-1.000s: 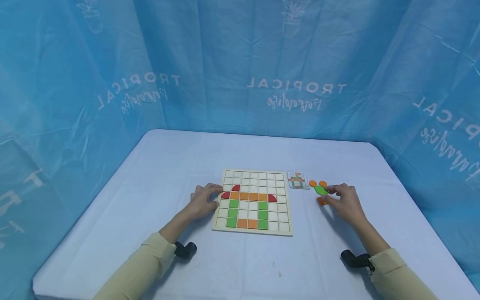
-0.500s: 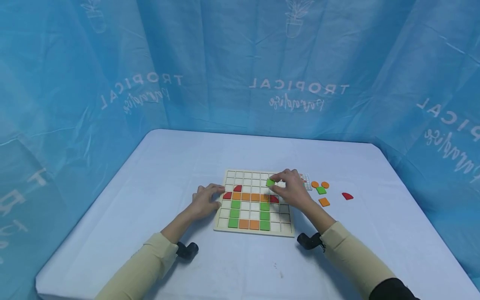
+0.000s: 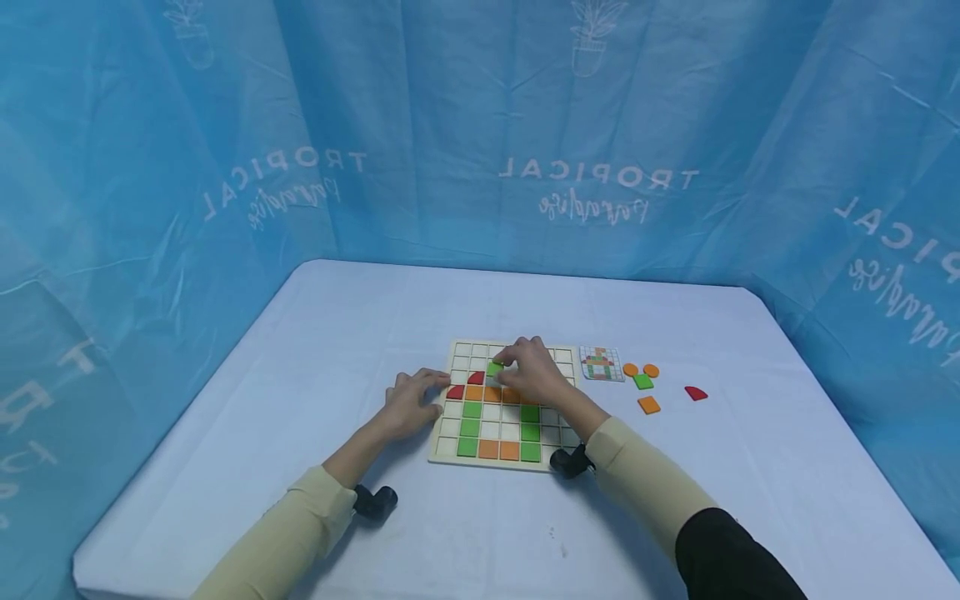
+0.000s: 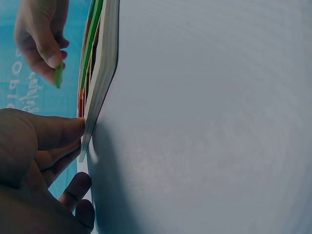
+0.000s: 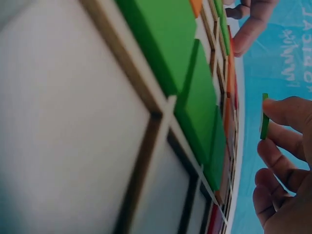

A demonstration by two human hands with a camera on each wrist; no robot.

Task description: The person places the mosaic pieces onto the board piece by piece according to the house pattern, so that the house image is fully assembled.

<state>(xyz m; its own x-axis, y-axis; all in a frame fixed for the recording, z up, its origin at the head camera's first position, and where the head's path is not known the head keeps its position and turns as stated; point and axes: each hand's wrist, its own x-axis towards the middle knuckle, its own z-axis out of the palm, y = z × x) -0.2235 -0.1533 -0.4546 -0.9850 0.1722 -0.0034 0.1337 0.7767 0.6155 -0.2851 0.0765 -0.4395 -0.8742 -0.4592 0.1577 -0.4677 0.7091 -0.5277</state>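
Note:
A pale wooden grid board point(image 3: 442, 450) lies on the table, with green, orange and red tiles set in some of its cells. My right hand point(image 3: 536, 373) is over the board's upper middle and pinches a green square tile point(image 3: 494, 368) between thumb and fingers. In the right wrist view this green tile point(image 5: 264, 117) stands on edge, apart from the board's surface. At the board's left edge, the thumb and forefinger of my left hand point(image 3: 408, 406) touch the rim; its other fingers point(image 4: 75, 190) hang beside it.
A small pattern card point(image 3: 602, 364) lies right of the board. Beyond it are two orange discs point(image 3: 651, 371), a green square point(image 3: 642, 382), an orange square point(image 3: 648, 405) and a red quarter-round tile point(image 3: 696, 392). A blue printed curtain point(image 3: 450, 167) surrounds the table.
From the loose pieces at the right, my right hand has carried a green square tile leftward over the board. My left hand has stayed at the board's left edge.

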